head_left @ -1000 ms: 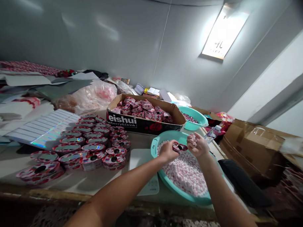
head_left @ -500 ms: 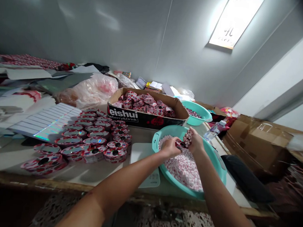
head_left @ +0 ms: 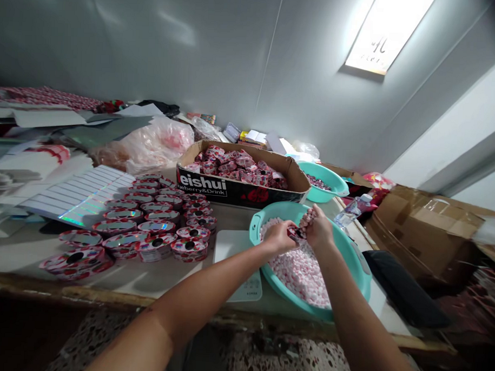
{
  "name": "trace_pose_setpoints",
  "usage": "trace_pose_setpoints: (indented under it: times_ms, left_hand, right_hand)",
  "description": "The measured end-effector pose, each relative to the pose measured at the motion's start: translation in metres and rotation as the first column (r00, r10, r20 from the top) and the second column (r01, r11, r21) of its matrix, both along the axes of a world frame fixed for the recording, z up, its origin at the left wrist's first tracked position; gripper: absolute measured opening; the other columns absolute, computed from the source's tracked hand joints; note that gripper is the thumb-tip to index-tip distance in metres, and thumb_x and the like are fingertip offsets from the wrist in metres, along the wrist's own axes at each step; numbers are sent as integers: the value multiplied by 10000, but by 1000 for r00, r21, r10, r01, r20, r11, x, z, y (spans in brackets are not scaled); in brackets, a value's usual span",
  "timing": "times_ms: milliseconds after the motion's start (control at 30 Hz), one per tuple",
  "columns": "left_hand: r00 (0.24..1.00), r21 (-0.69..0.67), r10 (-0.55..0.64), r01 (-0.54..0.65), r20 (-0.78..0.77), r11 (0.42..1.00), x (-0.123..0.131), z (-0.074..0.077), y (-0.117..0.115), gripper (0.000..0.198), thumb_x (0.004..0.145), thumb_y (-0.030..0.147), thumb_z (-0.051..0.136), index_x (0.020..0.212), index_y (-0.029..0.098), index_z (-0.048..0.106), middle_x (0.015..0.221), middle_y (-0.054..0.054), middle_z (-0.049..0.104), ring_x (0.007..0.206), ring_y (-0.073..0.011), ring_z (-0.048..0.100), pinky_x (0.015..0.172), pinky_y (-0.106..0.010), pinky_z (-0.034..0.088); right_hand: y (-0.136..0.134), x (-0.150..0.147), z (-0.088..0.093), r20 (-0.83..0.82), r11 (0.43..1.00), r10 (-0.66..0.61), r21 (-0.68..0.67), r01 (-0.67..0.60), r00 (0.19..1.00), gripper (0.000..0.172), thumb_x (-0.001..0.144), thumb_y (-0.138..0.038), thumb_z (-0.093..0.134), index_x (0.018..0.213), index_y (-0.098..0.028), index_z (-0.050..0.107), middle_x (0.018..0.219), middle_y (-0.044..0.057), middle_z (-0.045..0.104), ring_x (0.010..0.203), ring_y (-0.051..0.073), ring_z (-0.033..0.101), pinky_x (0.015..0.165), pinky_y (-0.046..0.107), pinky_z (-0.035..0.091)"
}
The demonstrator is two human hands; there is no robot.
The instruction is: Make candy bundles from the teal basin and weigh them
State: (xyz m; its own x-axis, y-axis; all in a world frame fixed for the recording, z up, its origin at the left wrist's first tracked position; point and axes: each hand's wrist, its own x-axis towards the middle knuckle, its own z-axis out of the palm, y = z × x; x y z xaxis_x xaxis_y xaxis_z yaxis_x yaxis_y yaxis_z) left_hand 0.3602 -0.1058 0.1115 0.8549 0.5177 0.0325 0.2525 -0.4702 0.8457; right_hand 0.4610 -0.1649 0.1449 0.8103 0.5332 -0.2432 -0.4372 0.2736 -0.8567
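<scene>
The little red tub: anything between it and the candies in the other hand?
Nothing visible. The candies in the right hand sit against the little red tub in the left hand, above the teal basin.

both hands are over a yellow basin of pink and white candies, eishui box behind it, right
No: the head view shows the basin is teal, not yellow. Left hand and right hand are over its pink and white candies, eishui box behind.

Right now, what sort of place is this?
Likely a small sweets-packing workshop: a teal basin of pink-white candies, rows of red round tubs on the table, and a cardboard box of red packs. Left hand holds a tub, right hand candies.
</scene>
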Motion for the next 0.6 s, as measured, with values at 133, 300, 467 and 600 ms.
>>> trace_pose_setpoints:
  times_ms: [133,300,467,600]
  left_hand:
    - [1000,-12,-6,6,-13,1000,0,2,0,482,571,212,714,1046,246,642,886,12,723,815,-179,656,734,-227,504]
    - [1000,-13,0,0,-4,1000,2,0,0,468,569,233,721,1030,251,646,875,12,716,802,-184,647,716,-229,497]
    - [1000,-19,24,-23,19,1000,2,-1,0,463,564,222,730,1019,249,645,867,9,701,785,-178,634,704,-229,486]
    - [996,-34,59,-57,60,998,0,2,0,441,553,172,733,981,226,642,859,-10,685,790,-177,616,713,-232,478]
  right_hand:
    - [0,2,0,-22,999,-3,42,4,1000,325,923,-322,398,623,-205,359,412,-86,304,333,60,292,343,164,283]
    - [0,2,1,-65,990,59,133,-50,996,349,948,-314,350,617,-205,326,421,-93,260,339,59,251,349,170,271]
    - [-5,6,8,-83,977,83,202,-65,993,363,958,-316,333,614,-205,297,427,-97,246,338,54,246,349,167,254]
    - [-17,20,12,-87,958,9,285,17,996,360,953,-306,339,615,-208,265,433,-99,259,338,50,260,348,171,238]
